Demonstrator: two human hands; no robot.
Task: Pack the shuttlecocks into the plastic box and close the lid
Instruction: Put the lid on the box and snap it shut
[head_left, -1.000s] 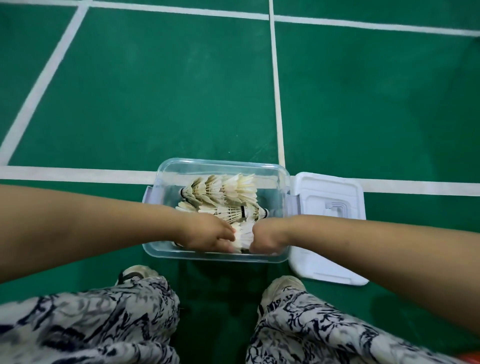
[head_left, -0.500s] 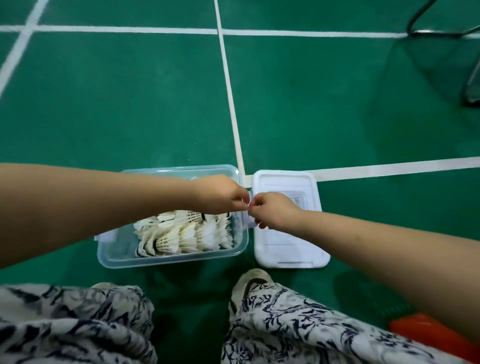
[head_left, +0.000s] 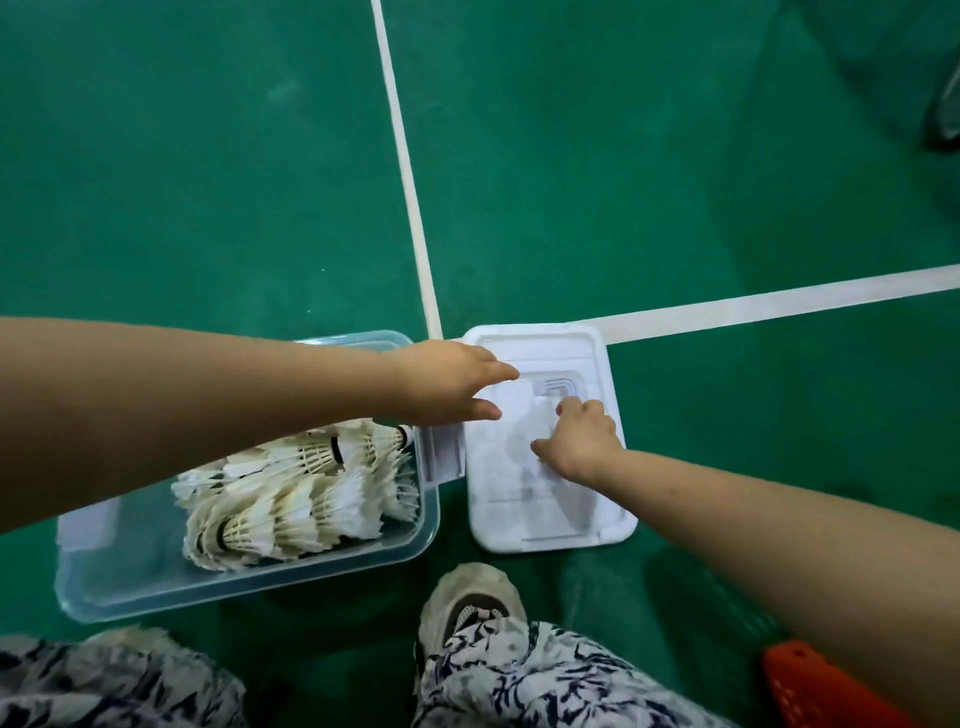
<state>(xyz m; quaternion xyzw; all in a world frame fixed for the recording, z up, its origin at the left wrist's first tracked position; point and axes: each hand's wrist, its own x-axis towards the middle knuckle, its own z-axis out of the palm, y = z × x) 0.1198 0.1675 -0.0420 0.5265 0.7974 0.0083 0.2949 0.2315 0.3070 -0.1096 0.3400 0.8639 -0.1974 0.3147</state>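
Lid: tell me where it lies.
Head view: the lid lies on the floor right of the plastic box, under the left hand and right hand.

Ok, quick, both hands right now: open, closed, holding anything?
Left hand: open, fingers straight, stretched over the white lid.
Right hand: open, fingers loosely bent on the lid, gripping nothing.

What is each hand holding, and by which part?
Nothing gripped. Left hand reaches open over the lid near its left edge; right hand sits over its middle, fingers loosely bent, contact unclear.
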